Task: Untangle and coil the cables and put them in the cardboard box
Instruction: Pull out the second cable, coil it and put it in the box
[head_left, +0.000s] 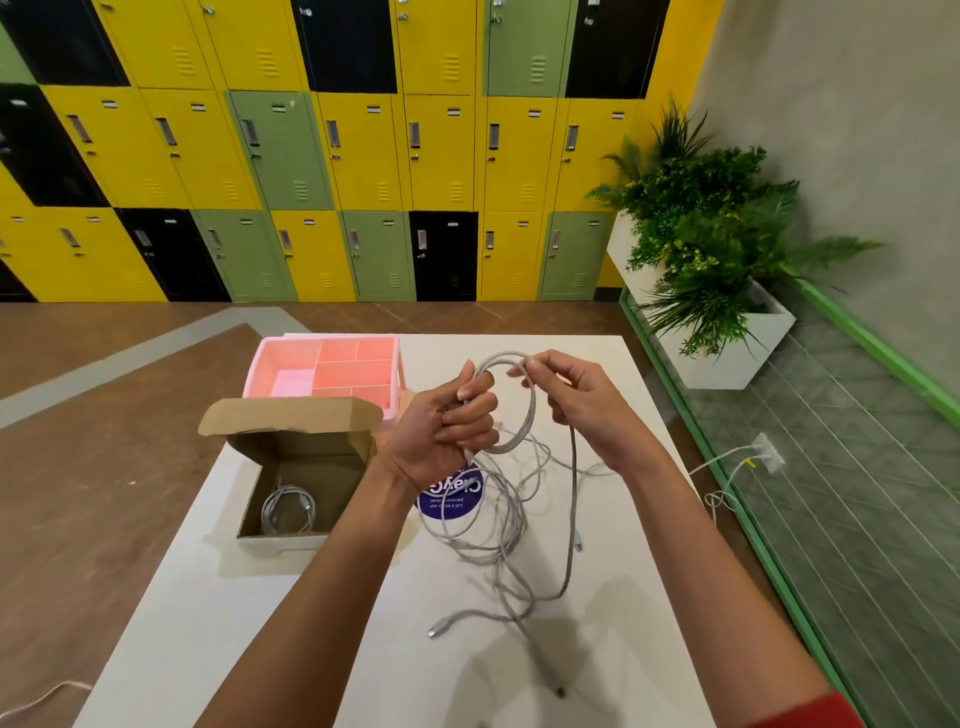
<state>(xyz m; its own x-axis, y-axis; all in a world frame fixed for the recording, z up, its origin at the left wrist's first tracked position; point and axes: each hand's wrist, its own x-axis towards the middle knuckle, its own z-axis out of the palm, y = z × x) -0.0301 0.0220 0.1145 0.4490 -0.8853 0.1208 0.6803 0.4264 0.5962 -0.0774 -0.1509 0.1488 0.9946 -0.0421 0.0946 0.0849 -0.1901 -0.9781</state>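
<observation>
My left hand (449, 423) grips a loop of grey braided cable (522, 405) held above the white table (623, 597). My right hand (576, 395) pinches the top of the same loop, and the cable's free length hangs down from it to the table. Under the hands lies a tangle of grey and white cables (493, 525), with loose plug ends toward the near edge. The open cardboard box (306, 467) stands at the table's left, its lid flap up. Inside it lies one coiled grey cable (288, 512).
A pink compartment tray (291, 364) stands behind the box. A round blue sticker (449, 499) lies beneath the tangle. Lockers line the far wall. Right of the table run a green rail, a white planter (737, 353) and a floor socket with white cords.
</observation>
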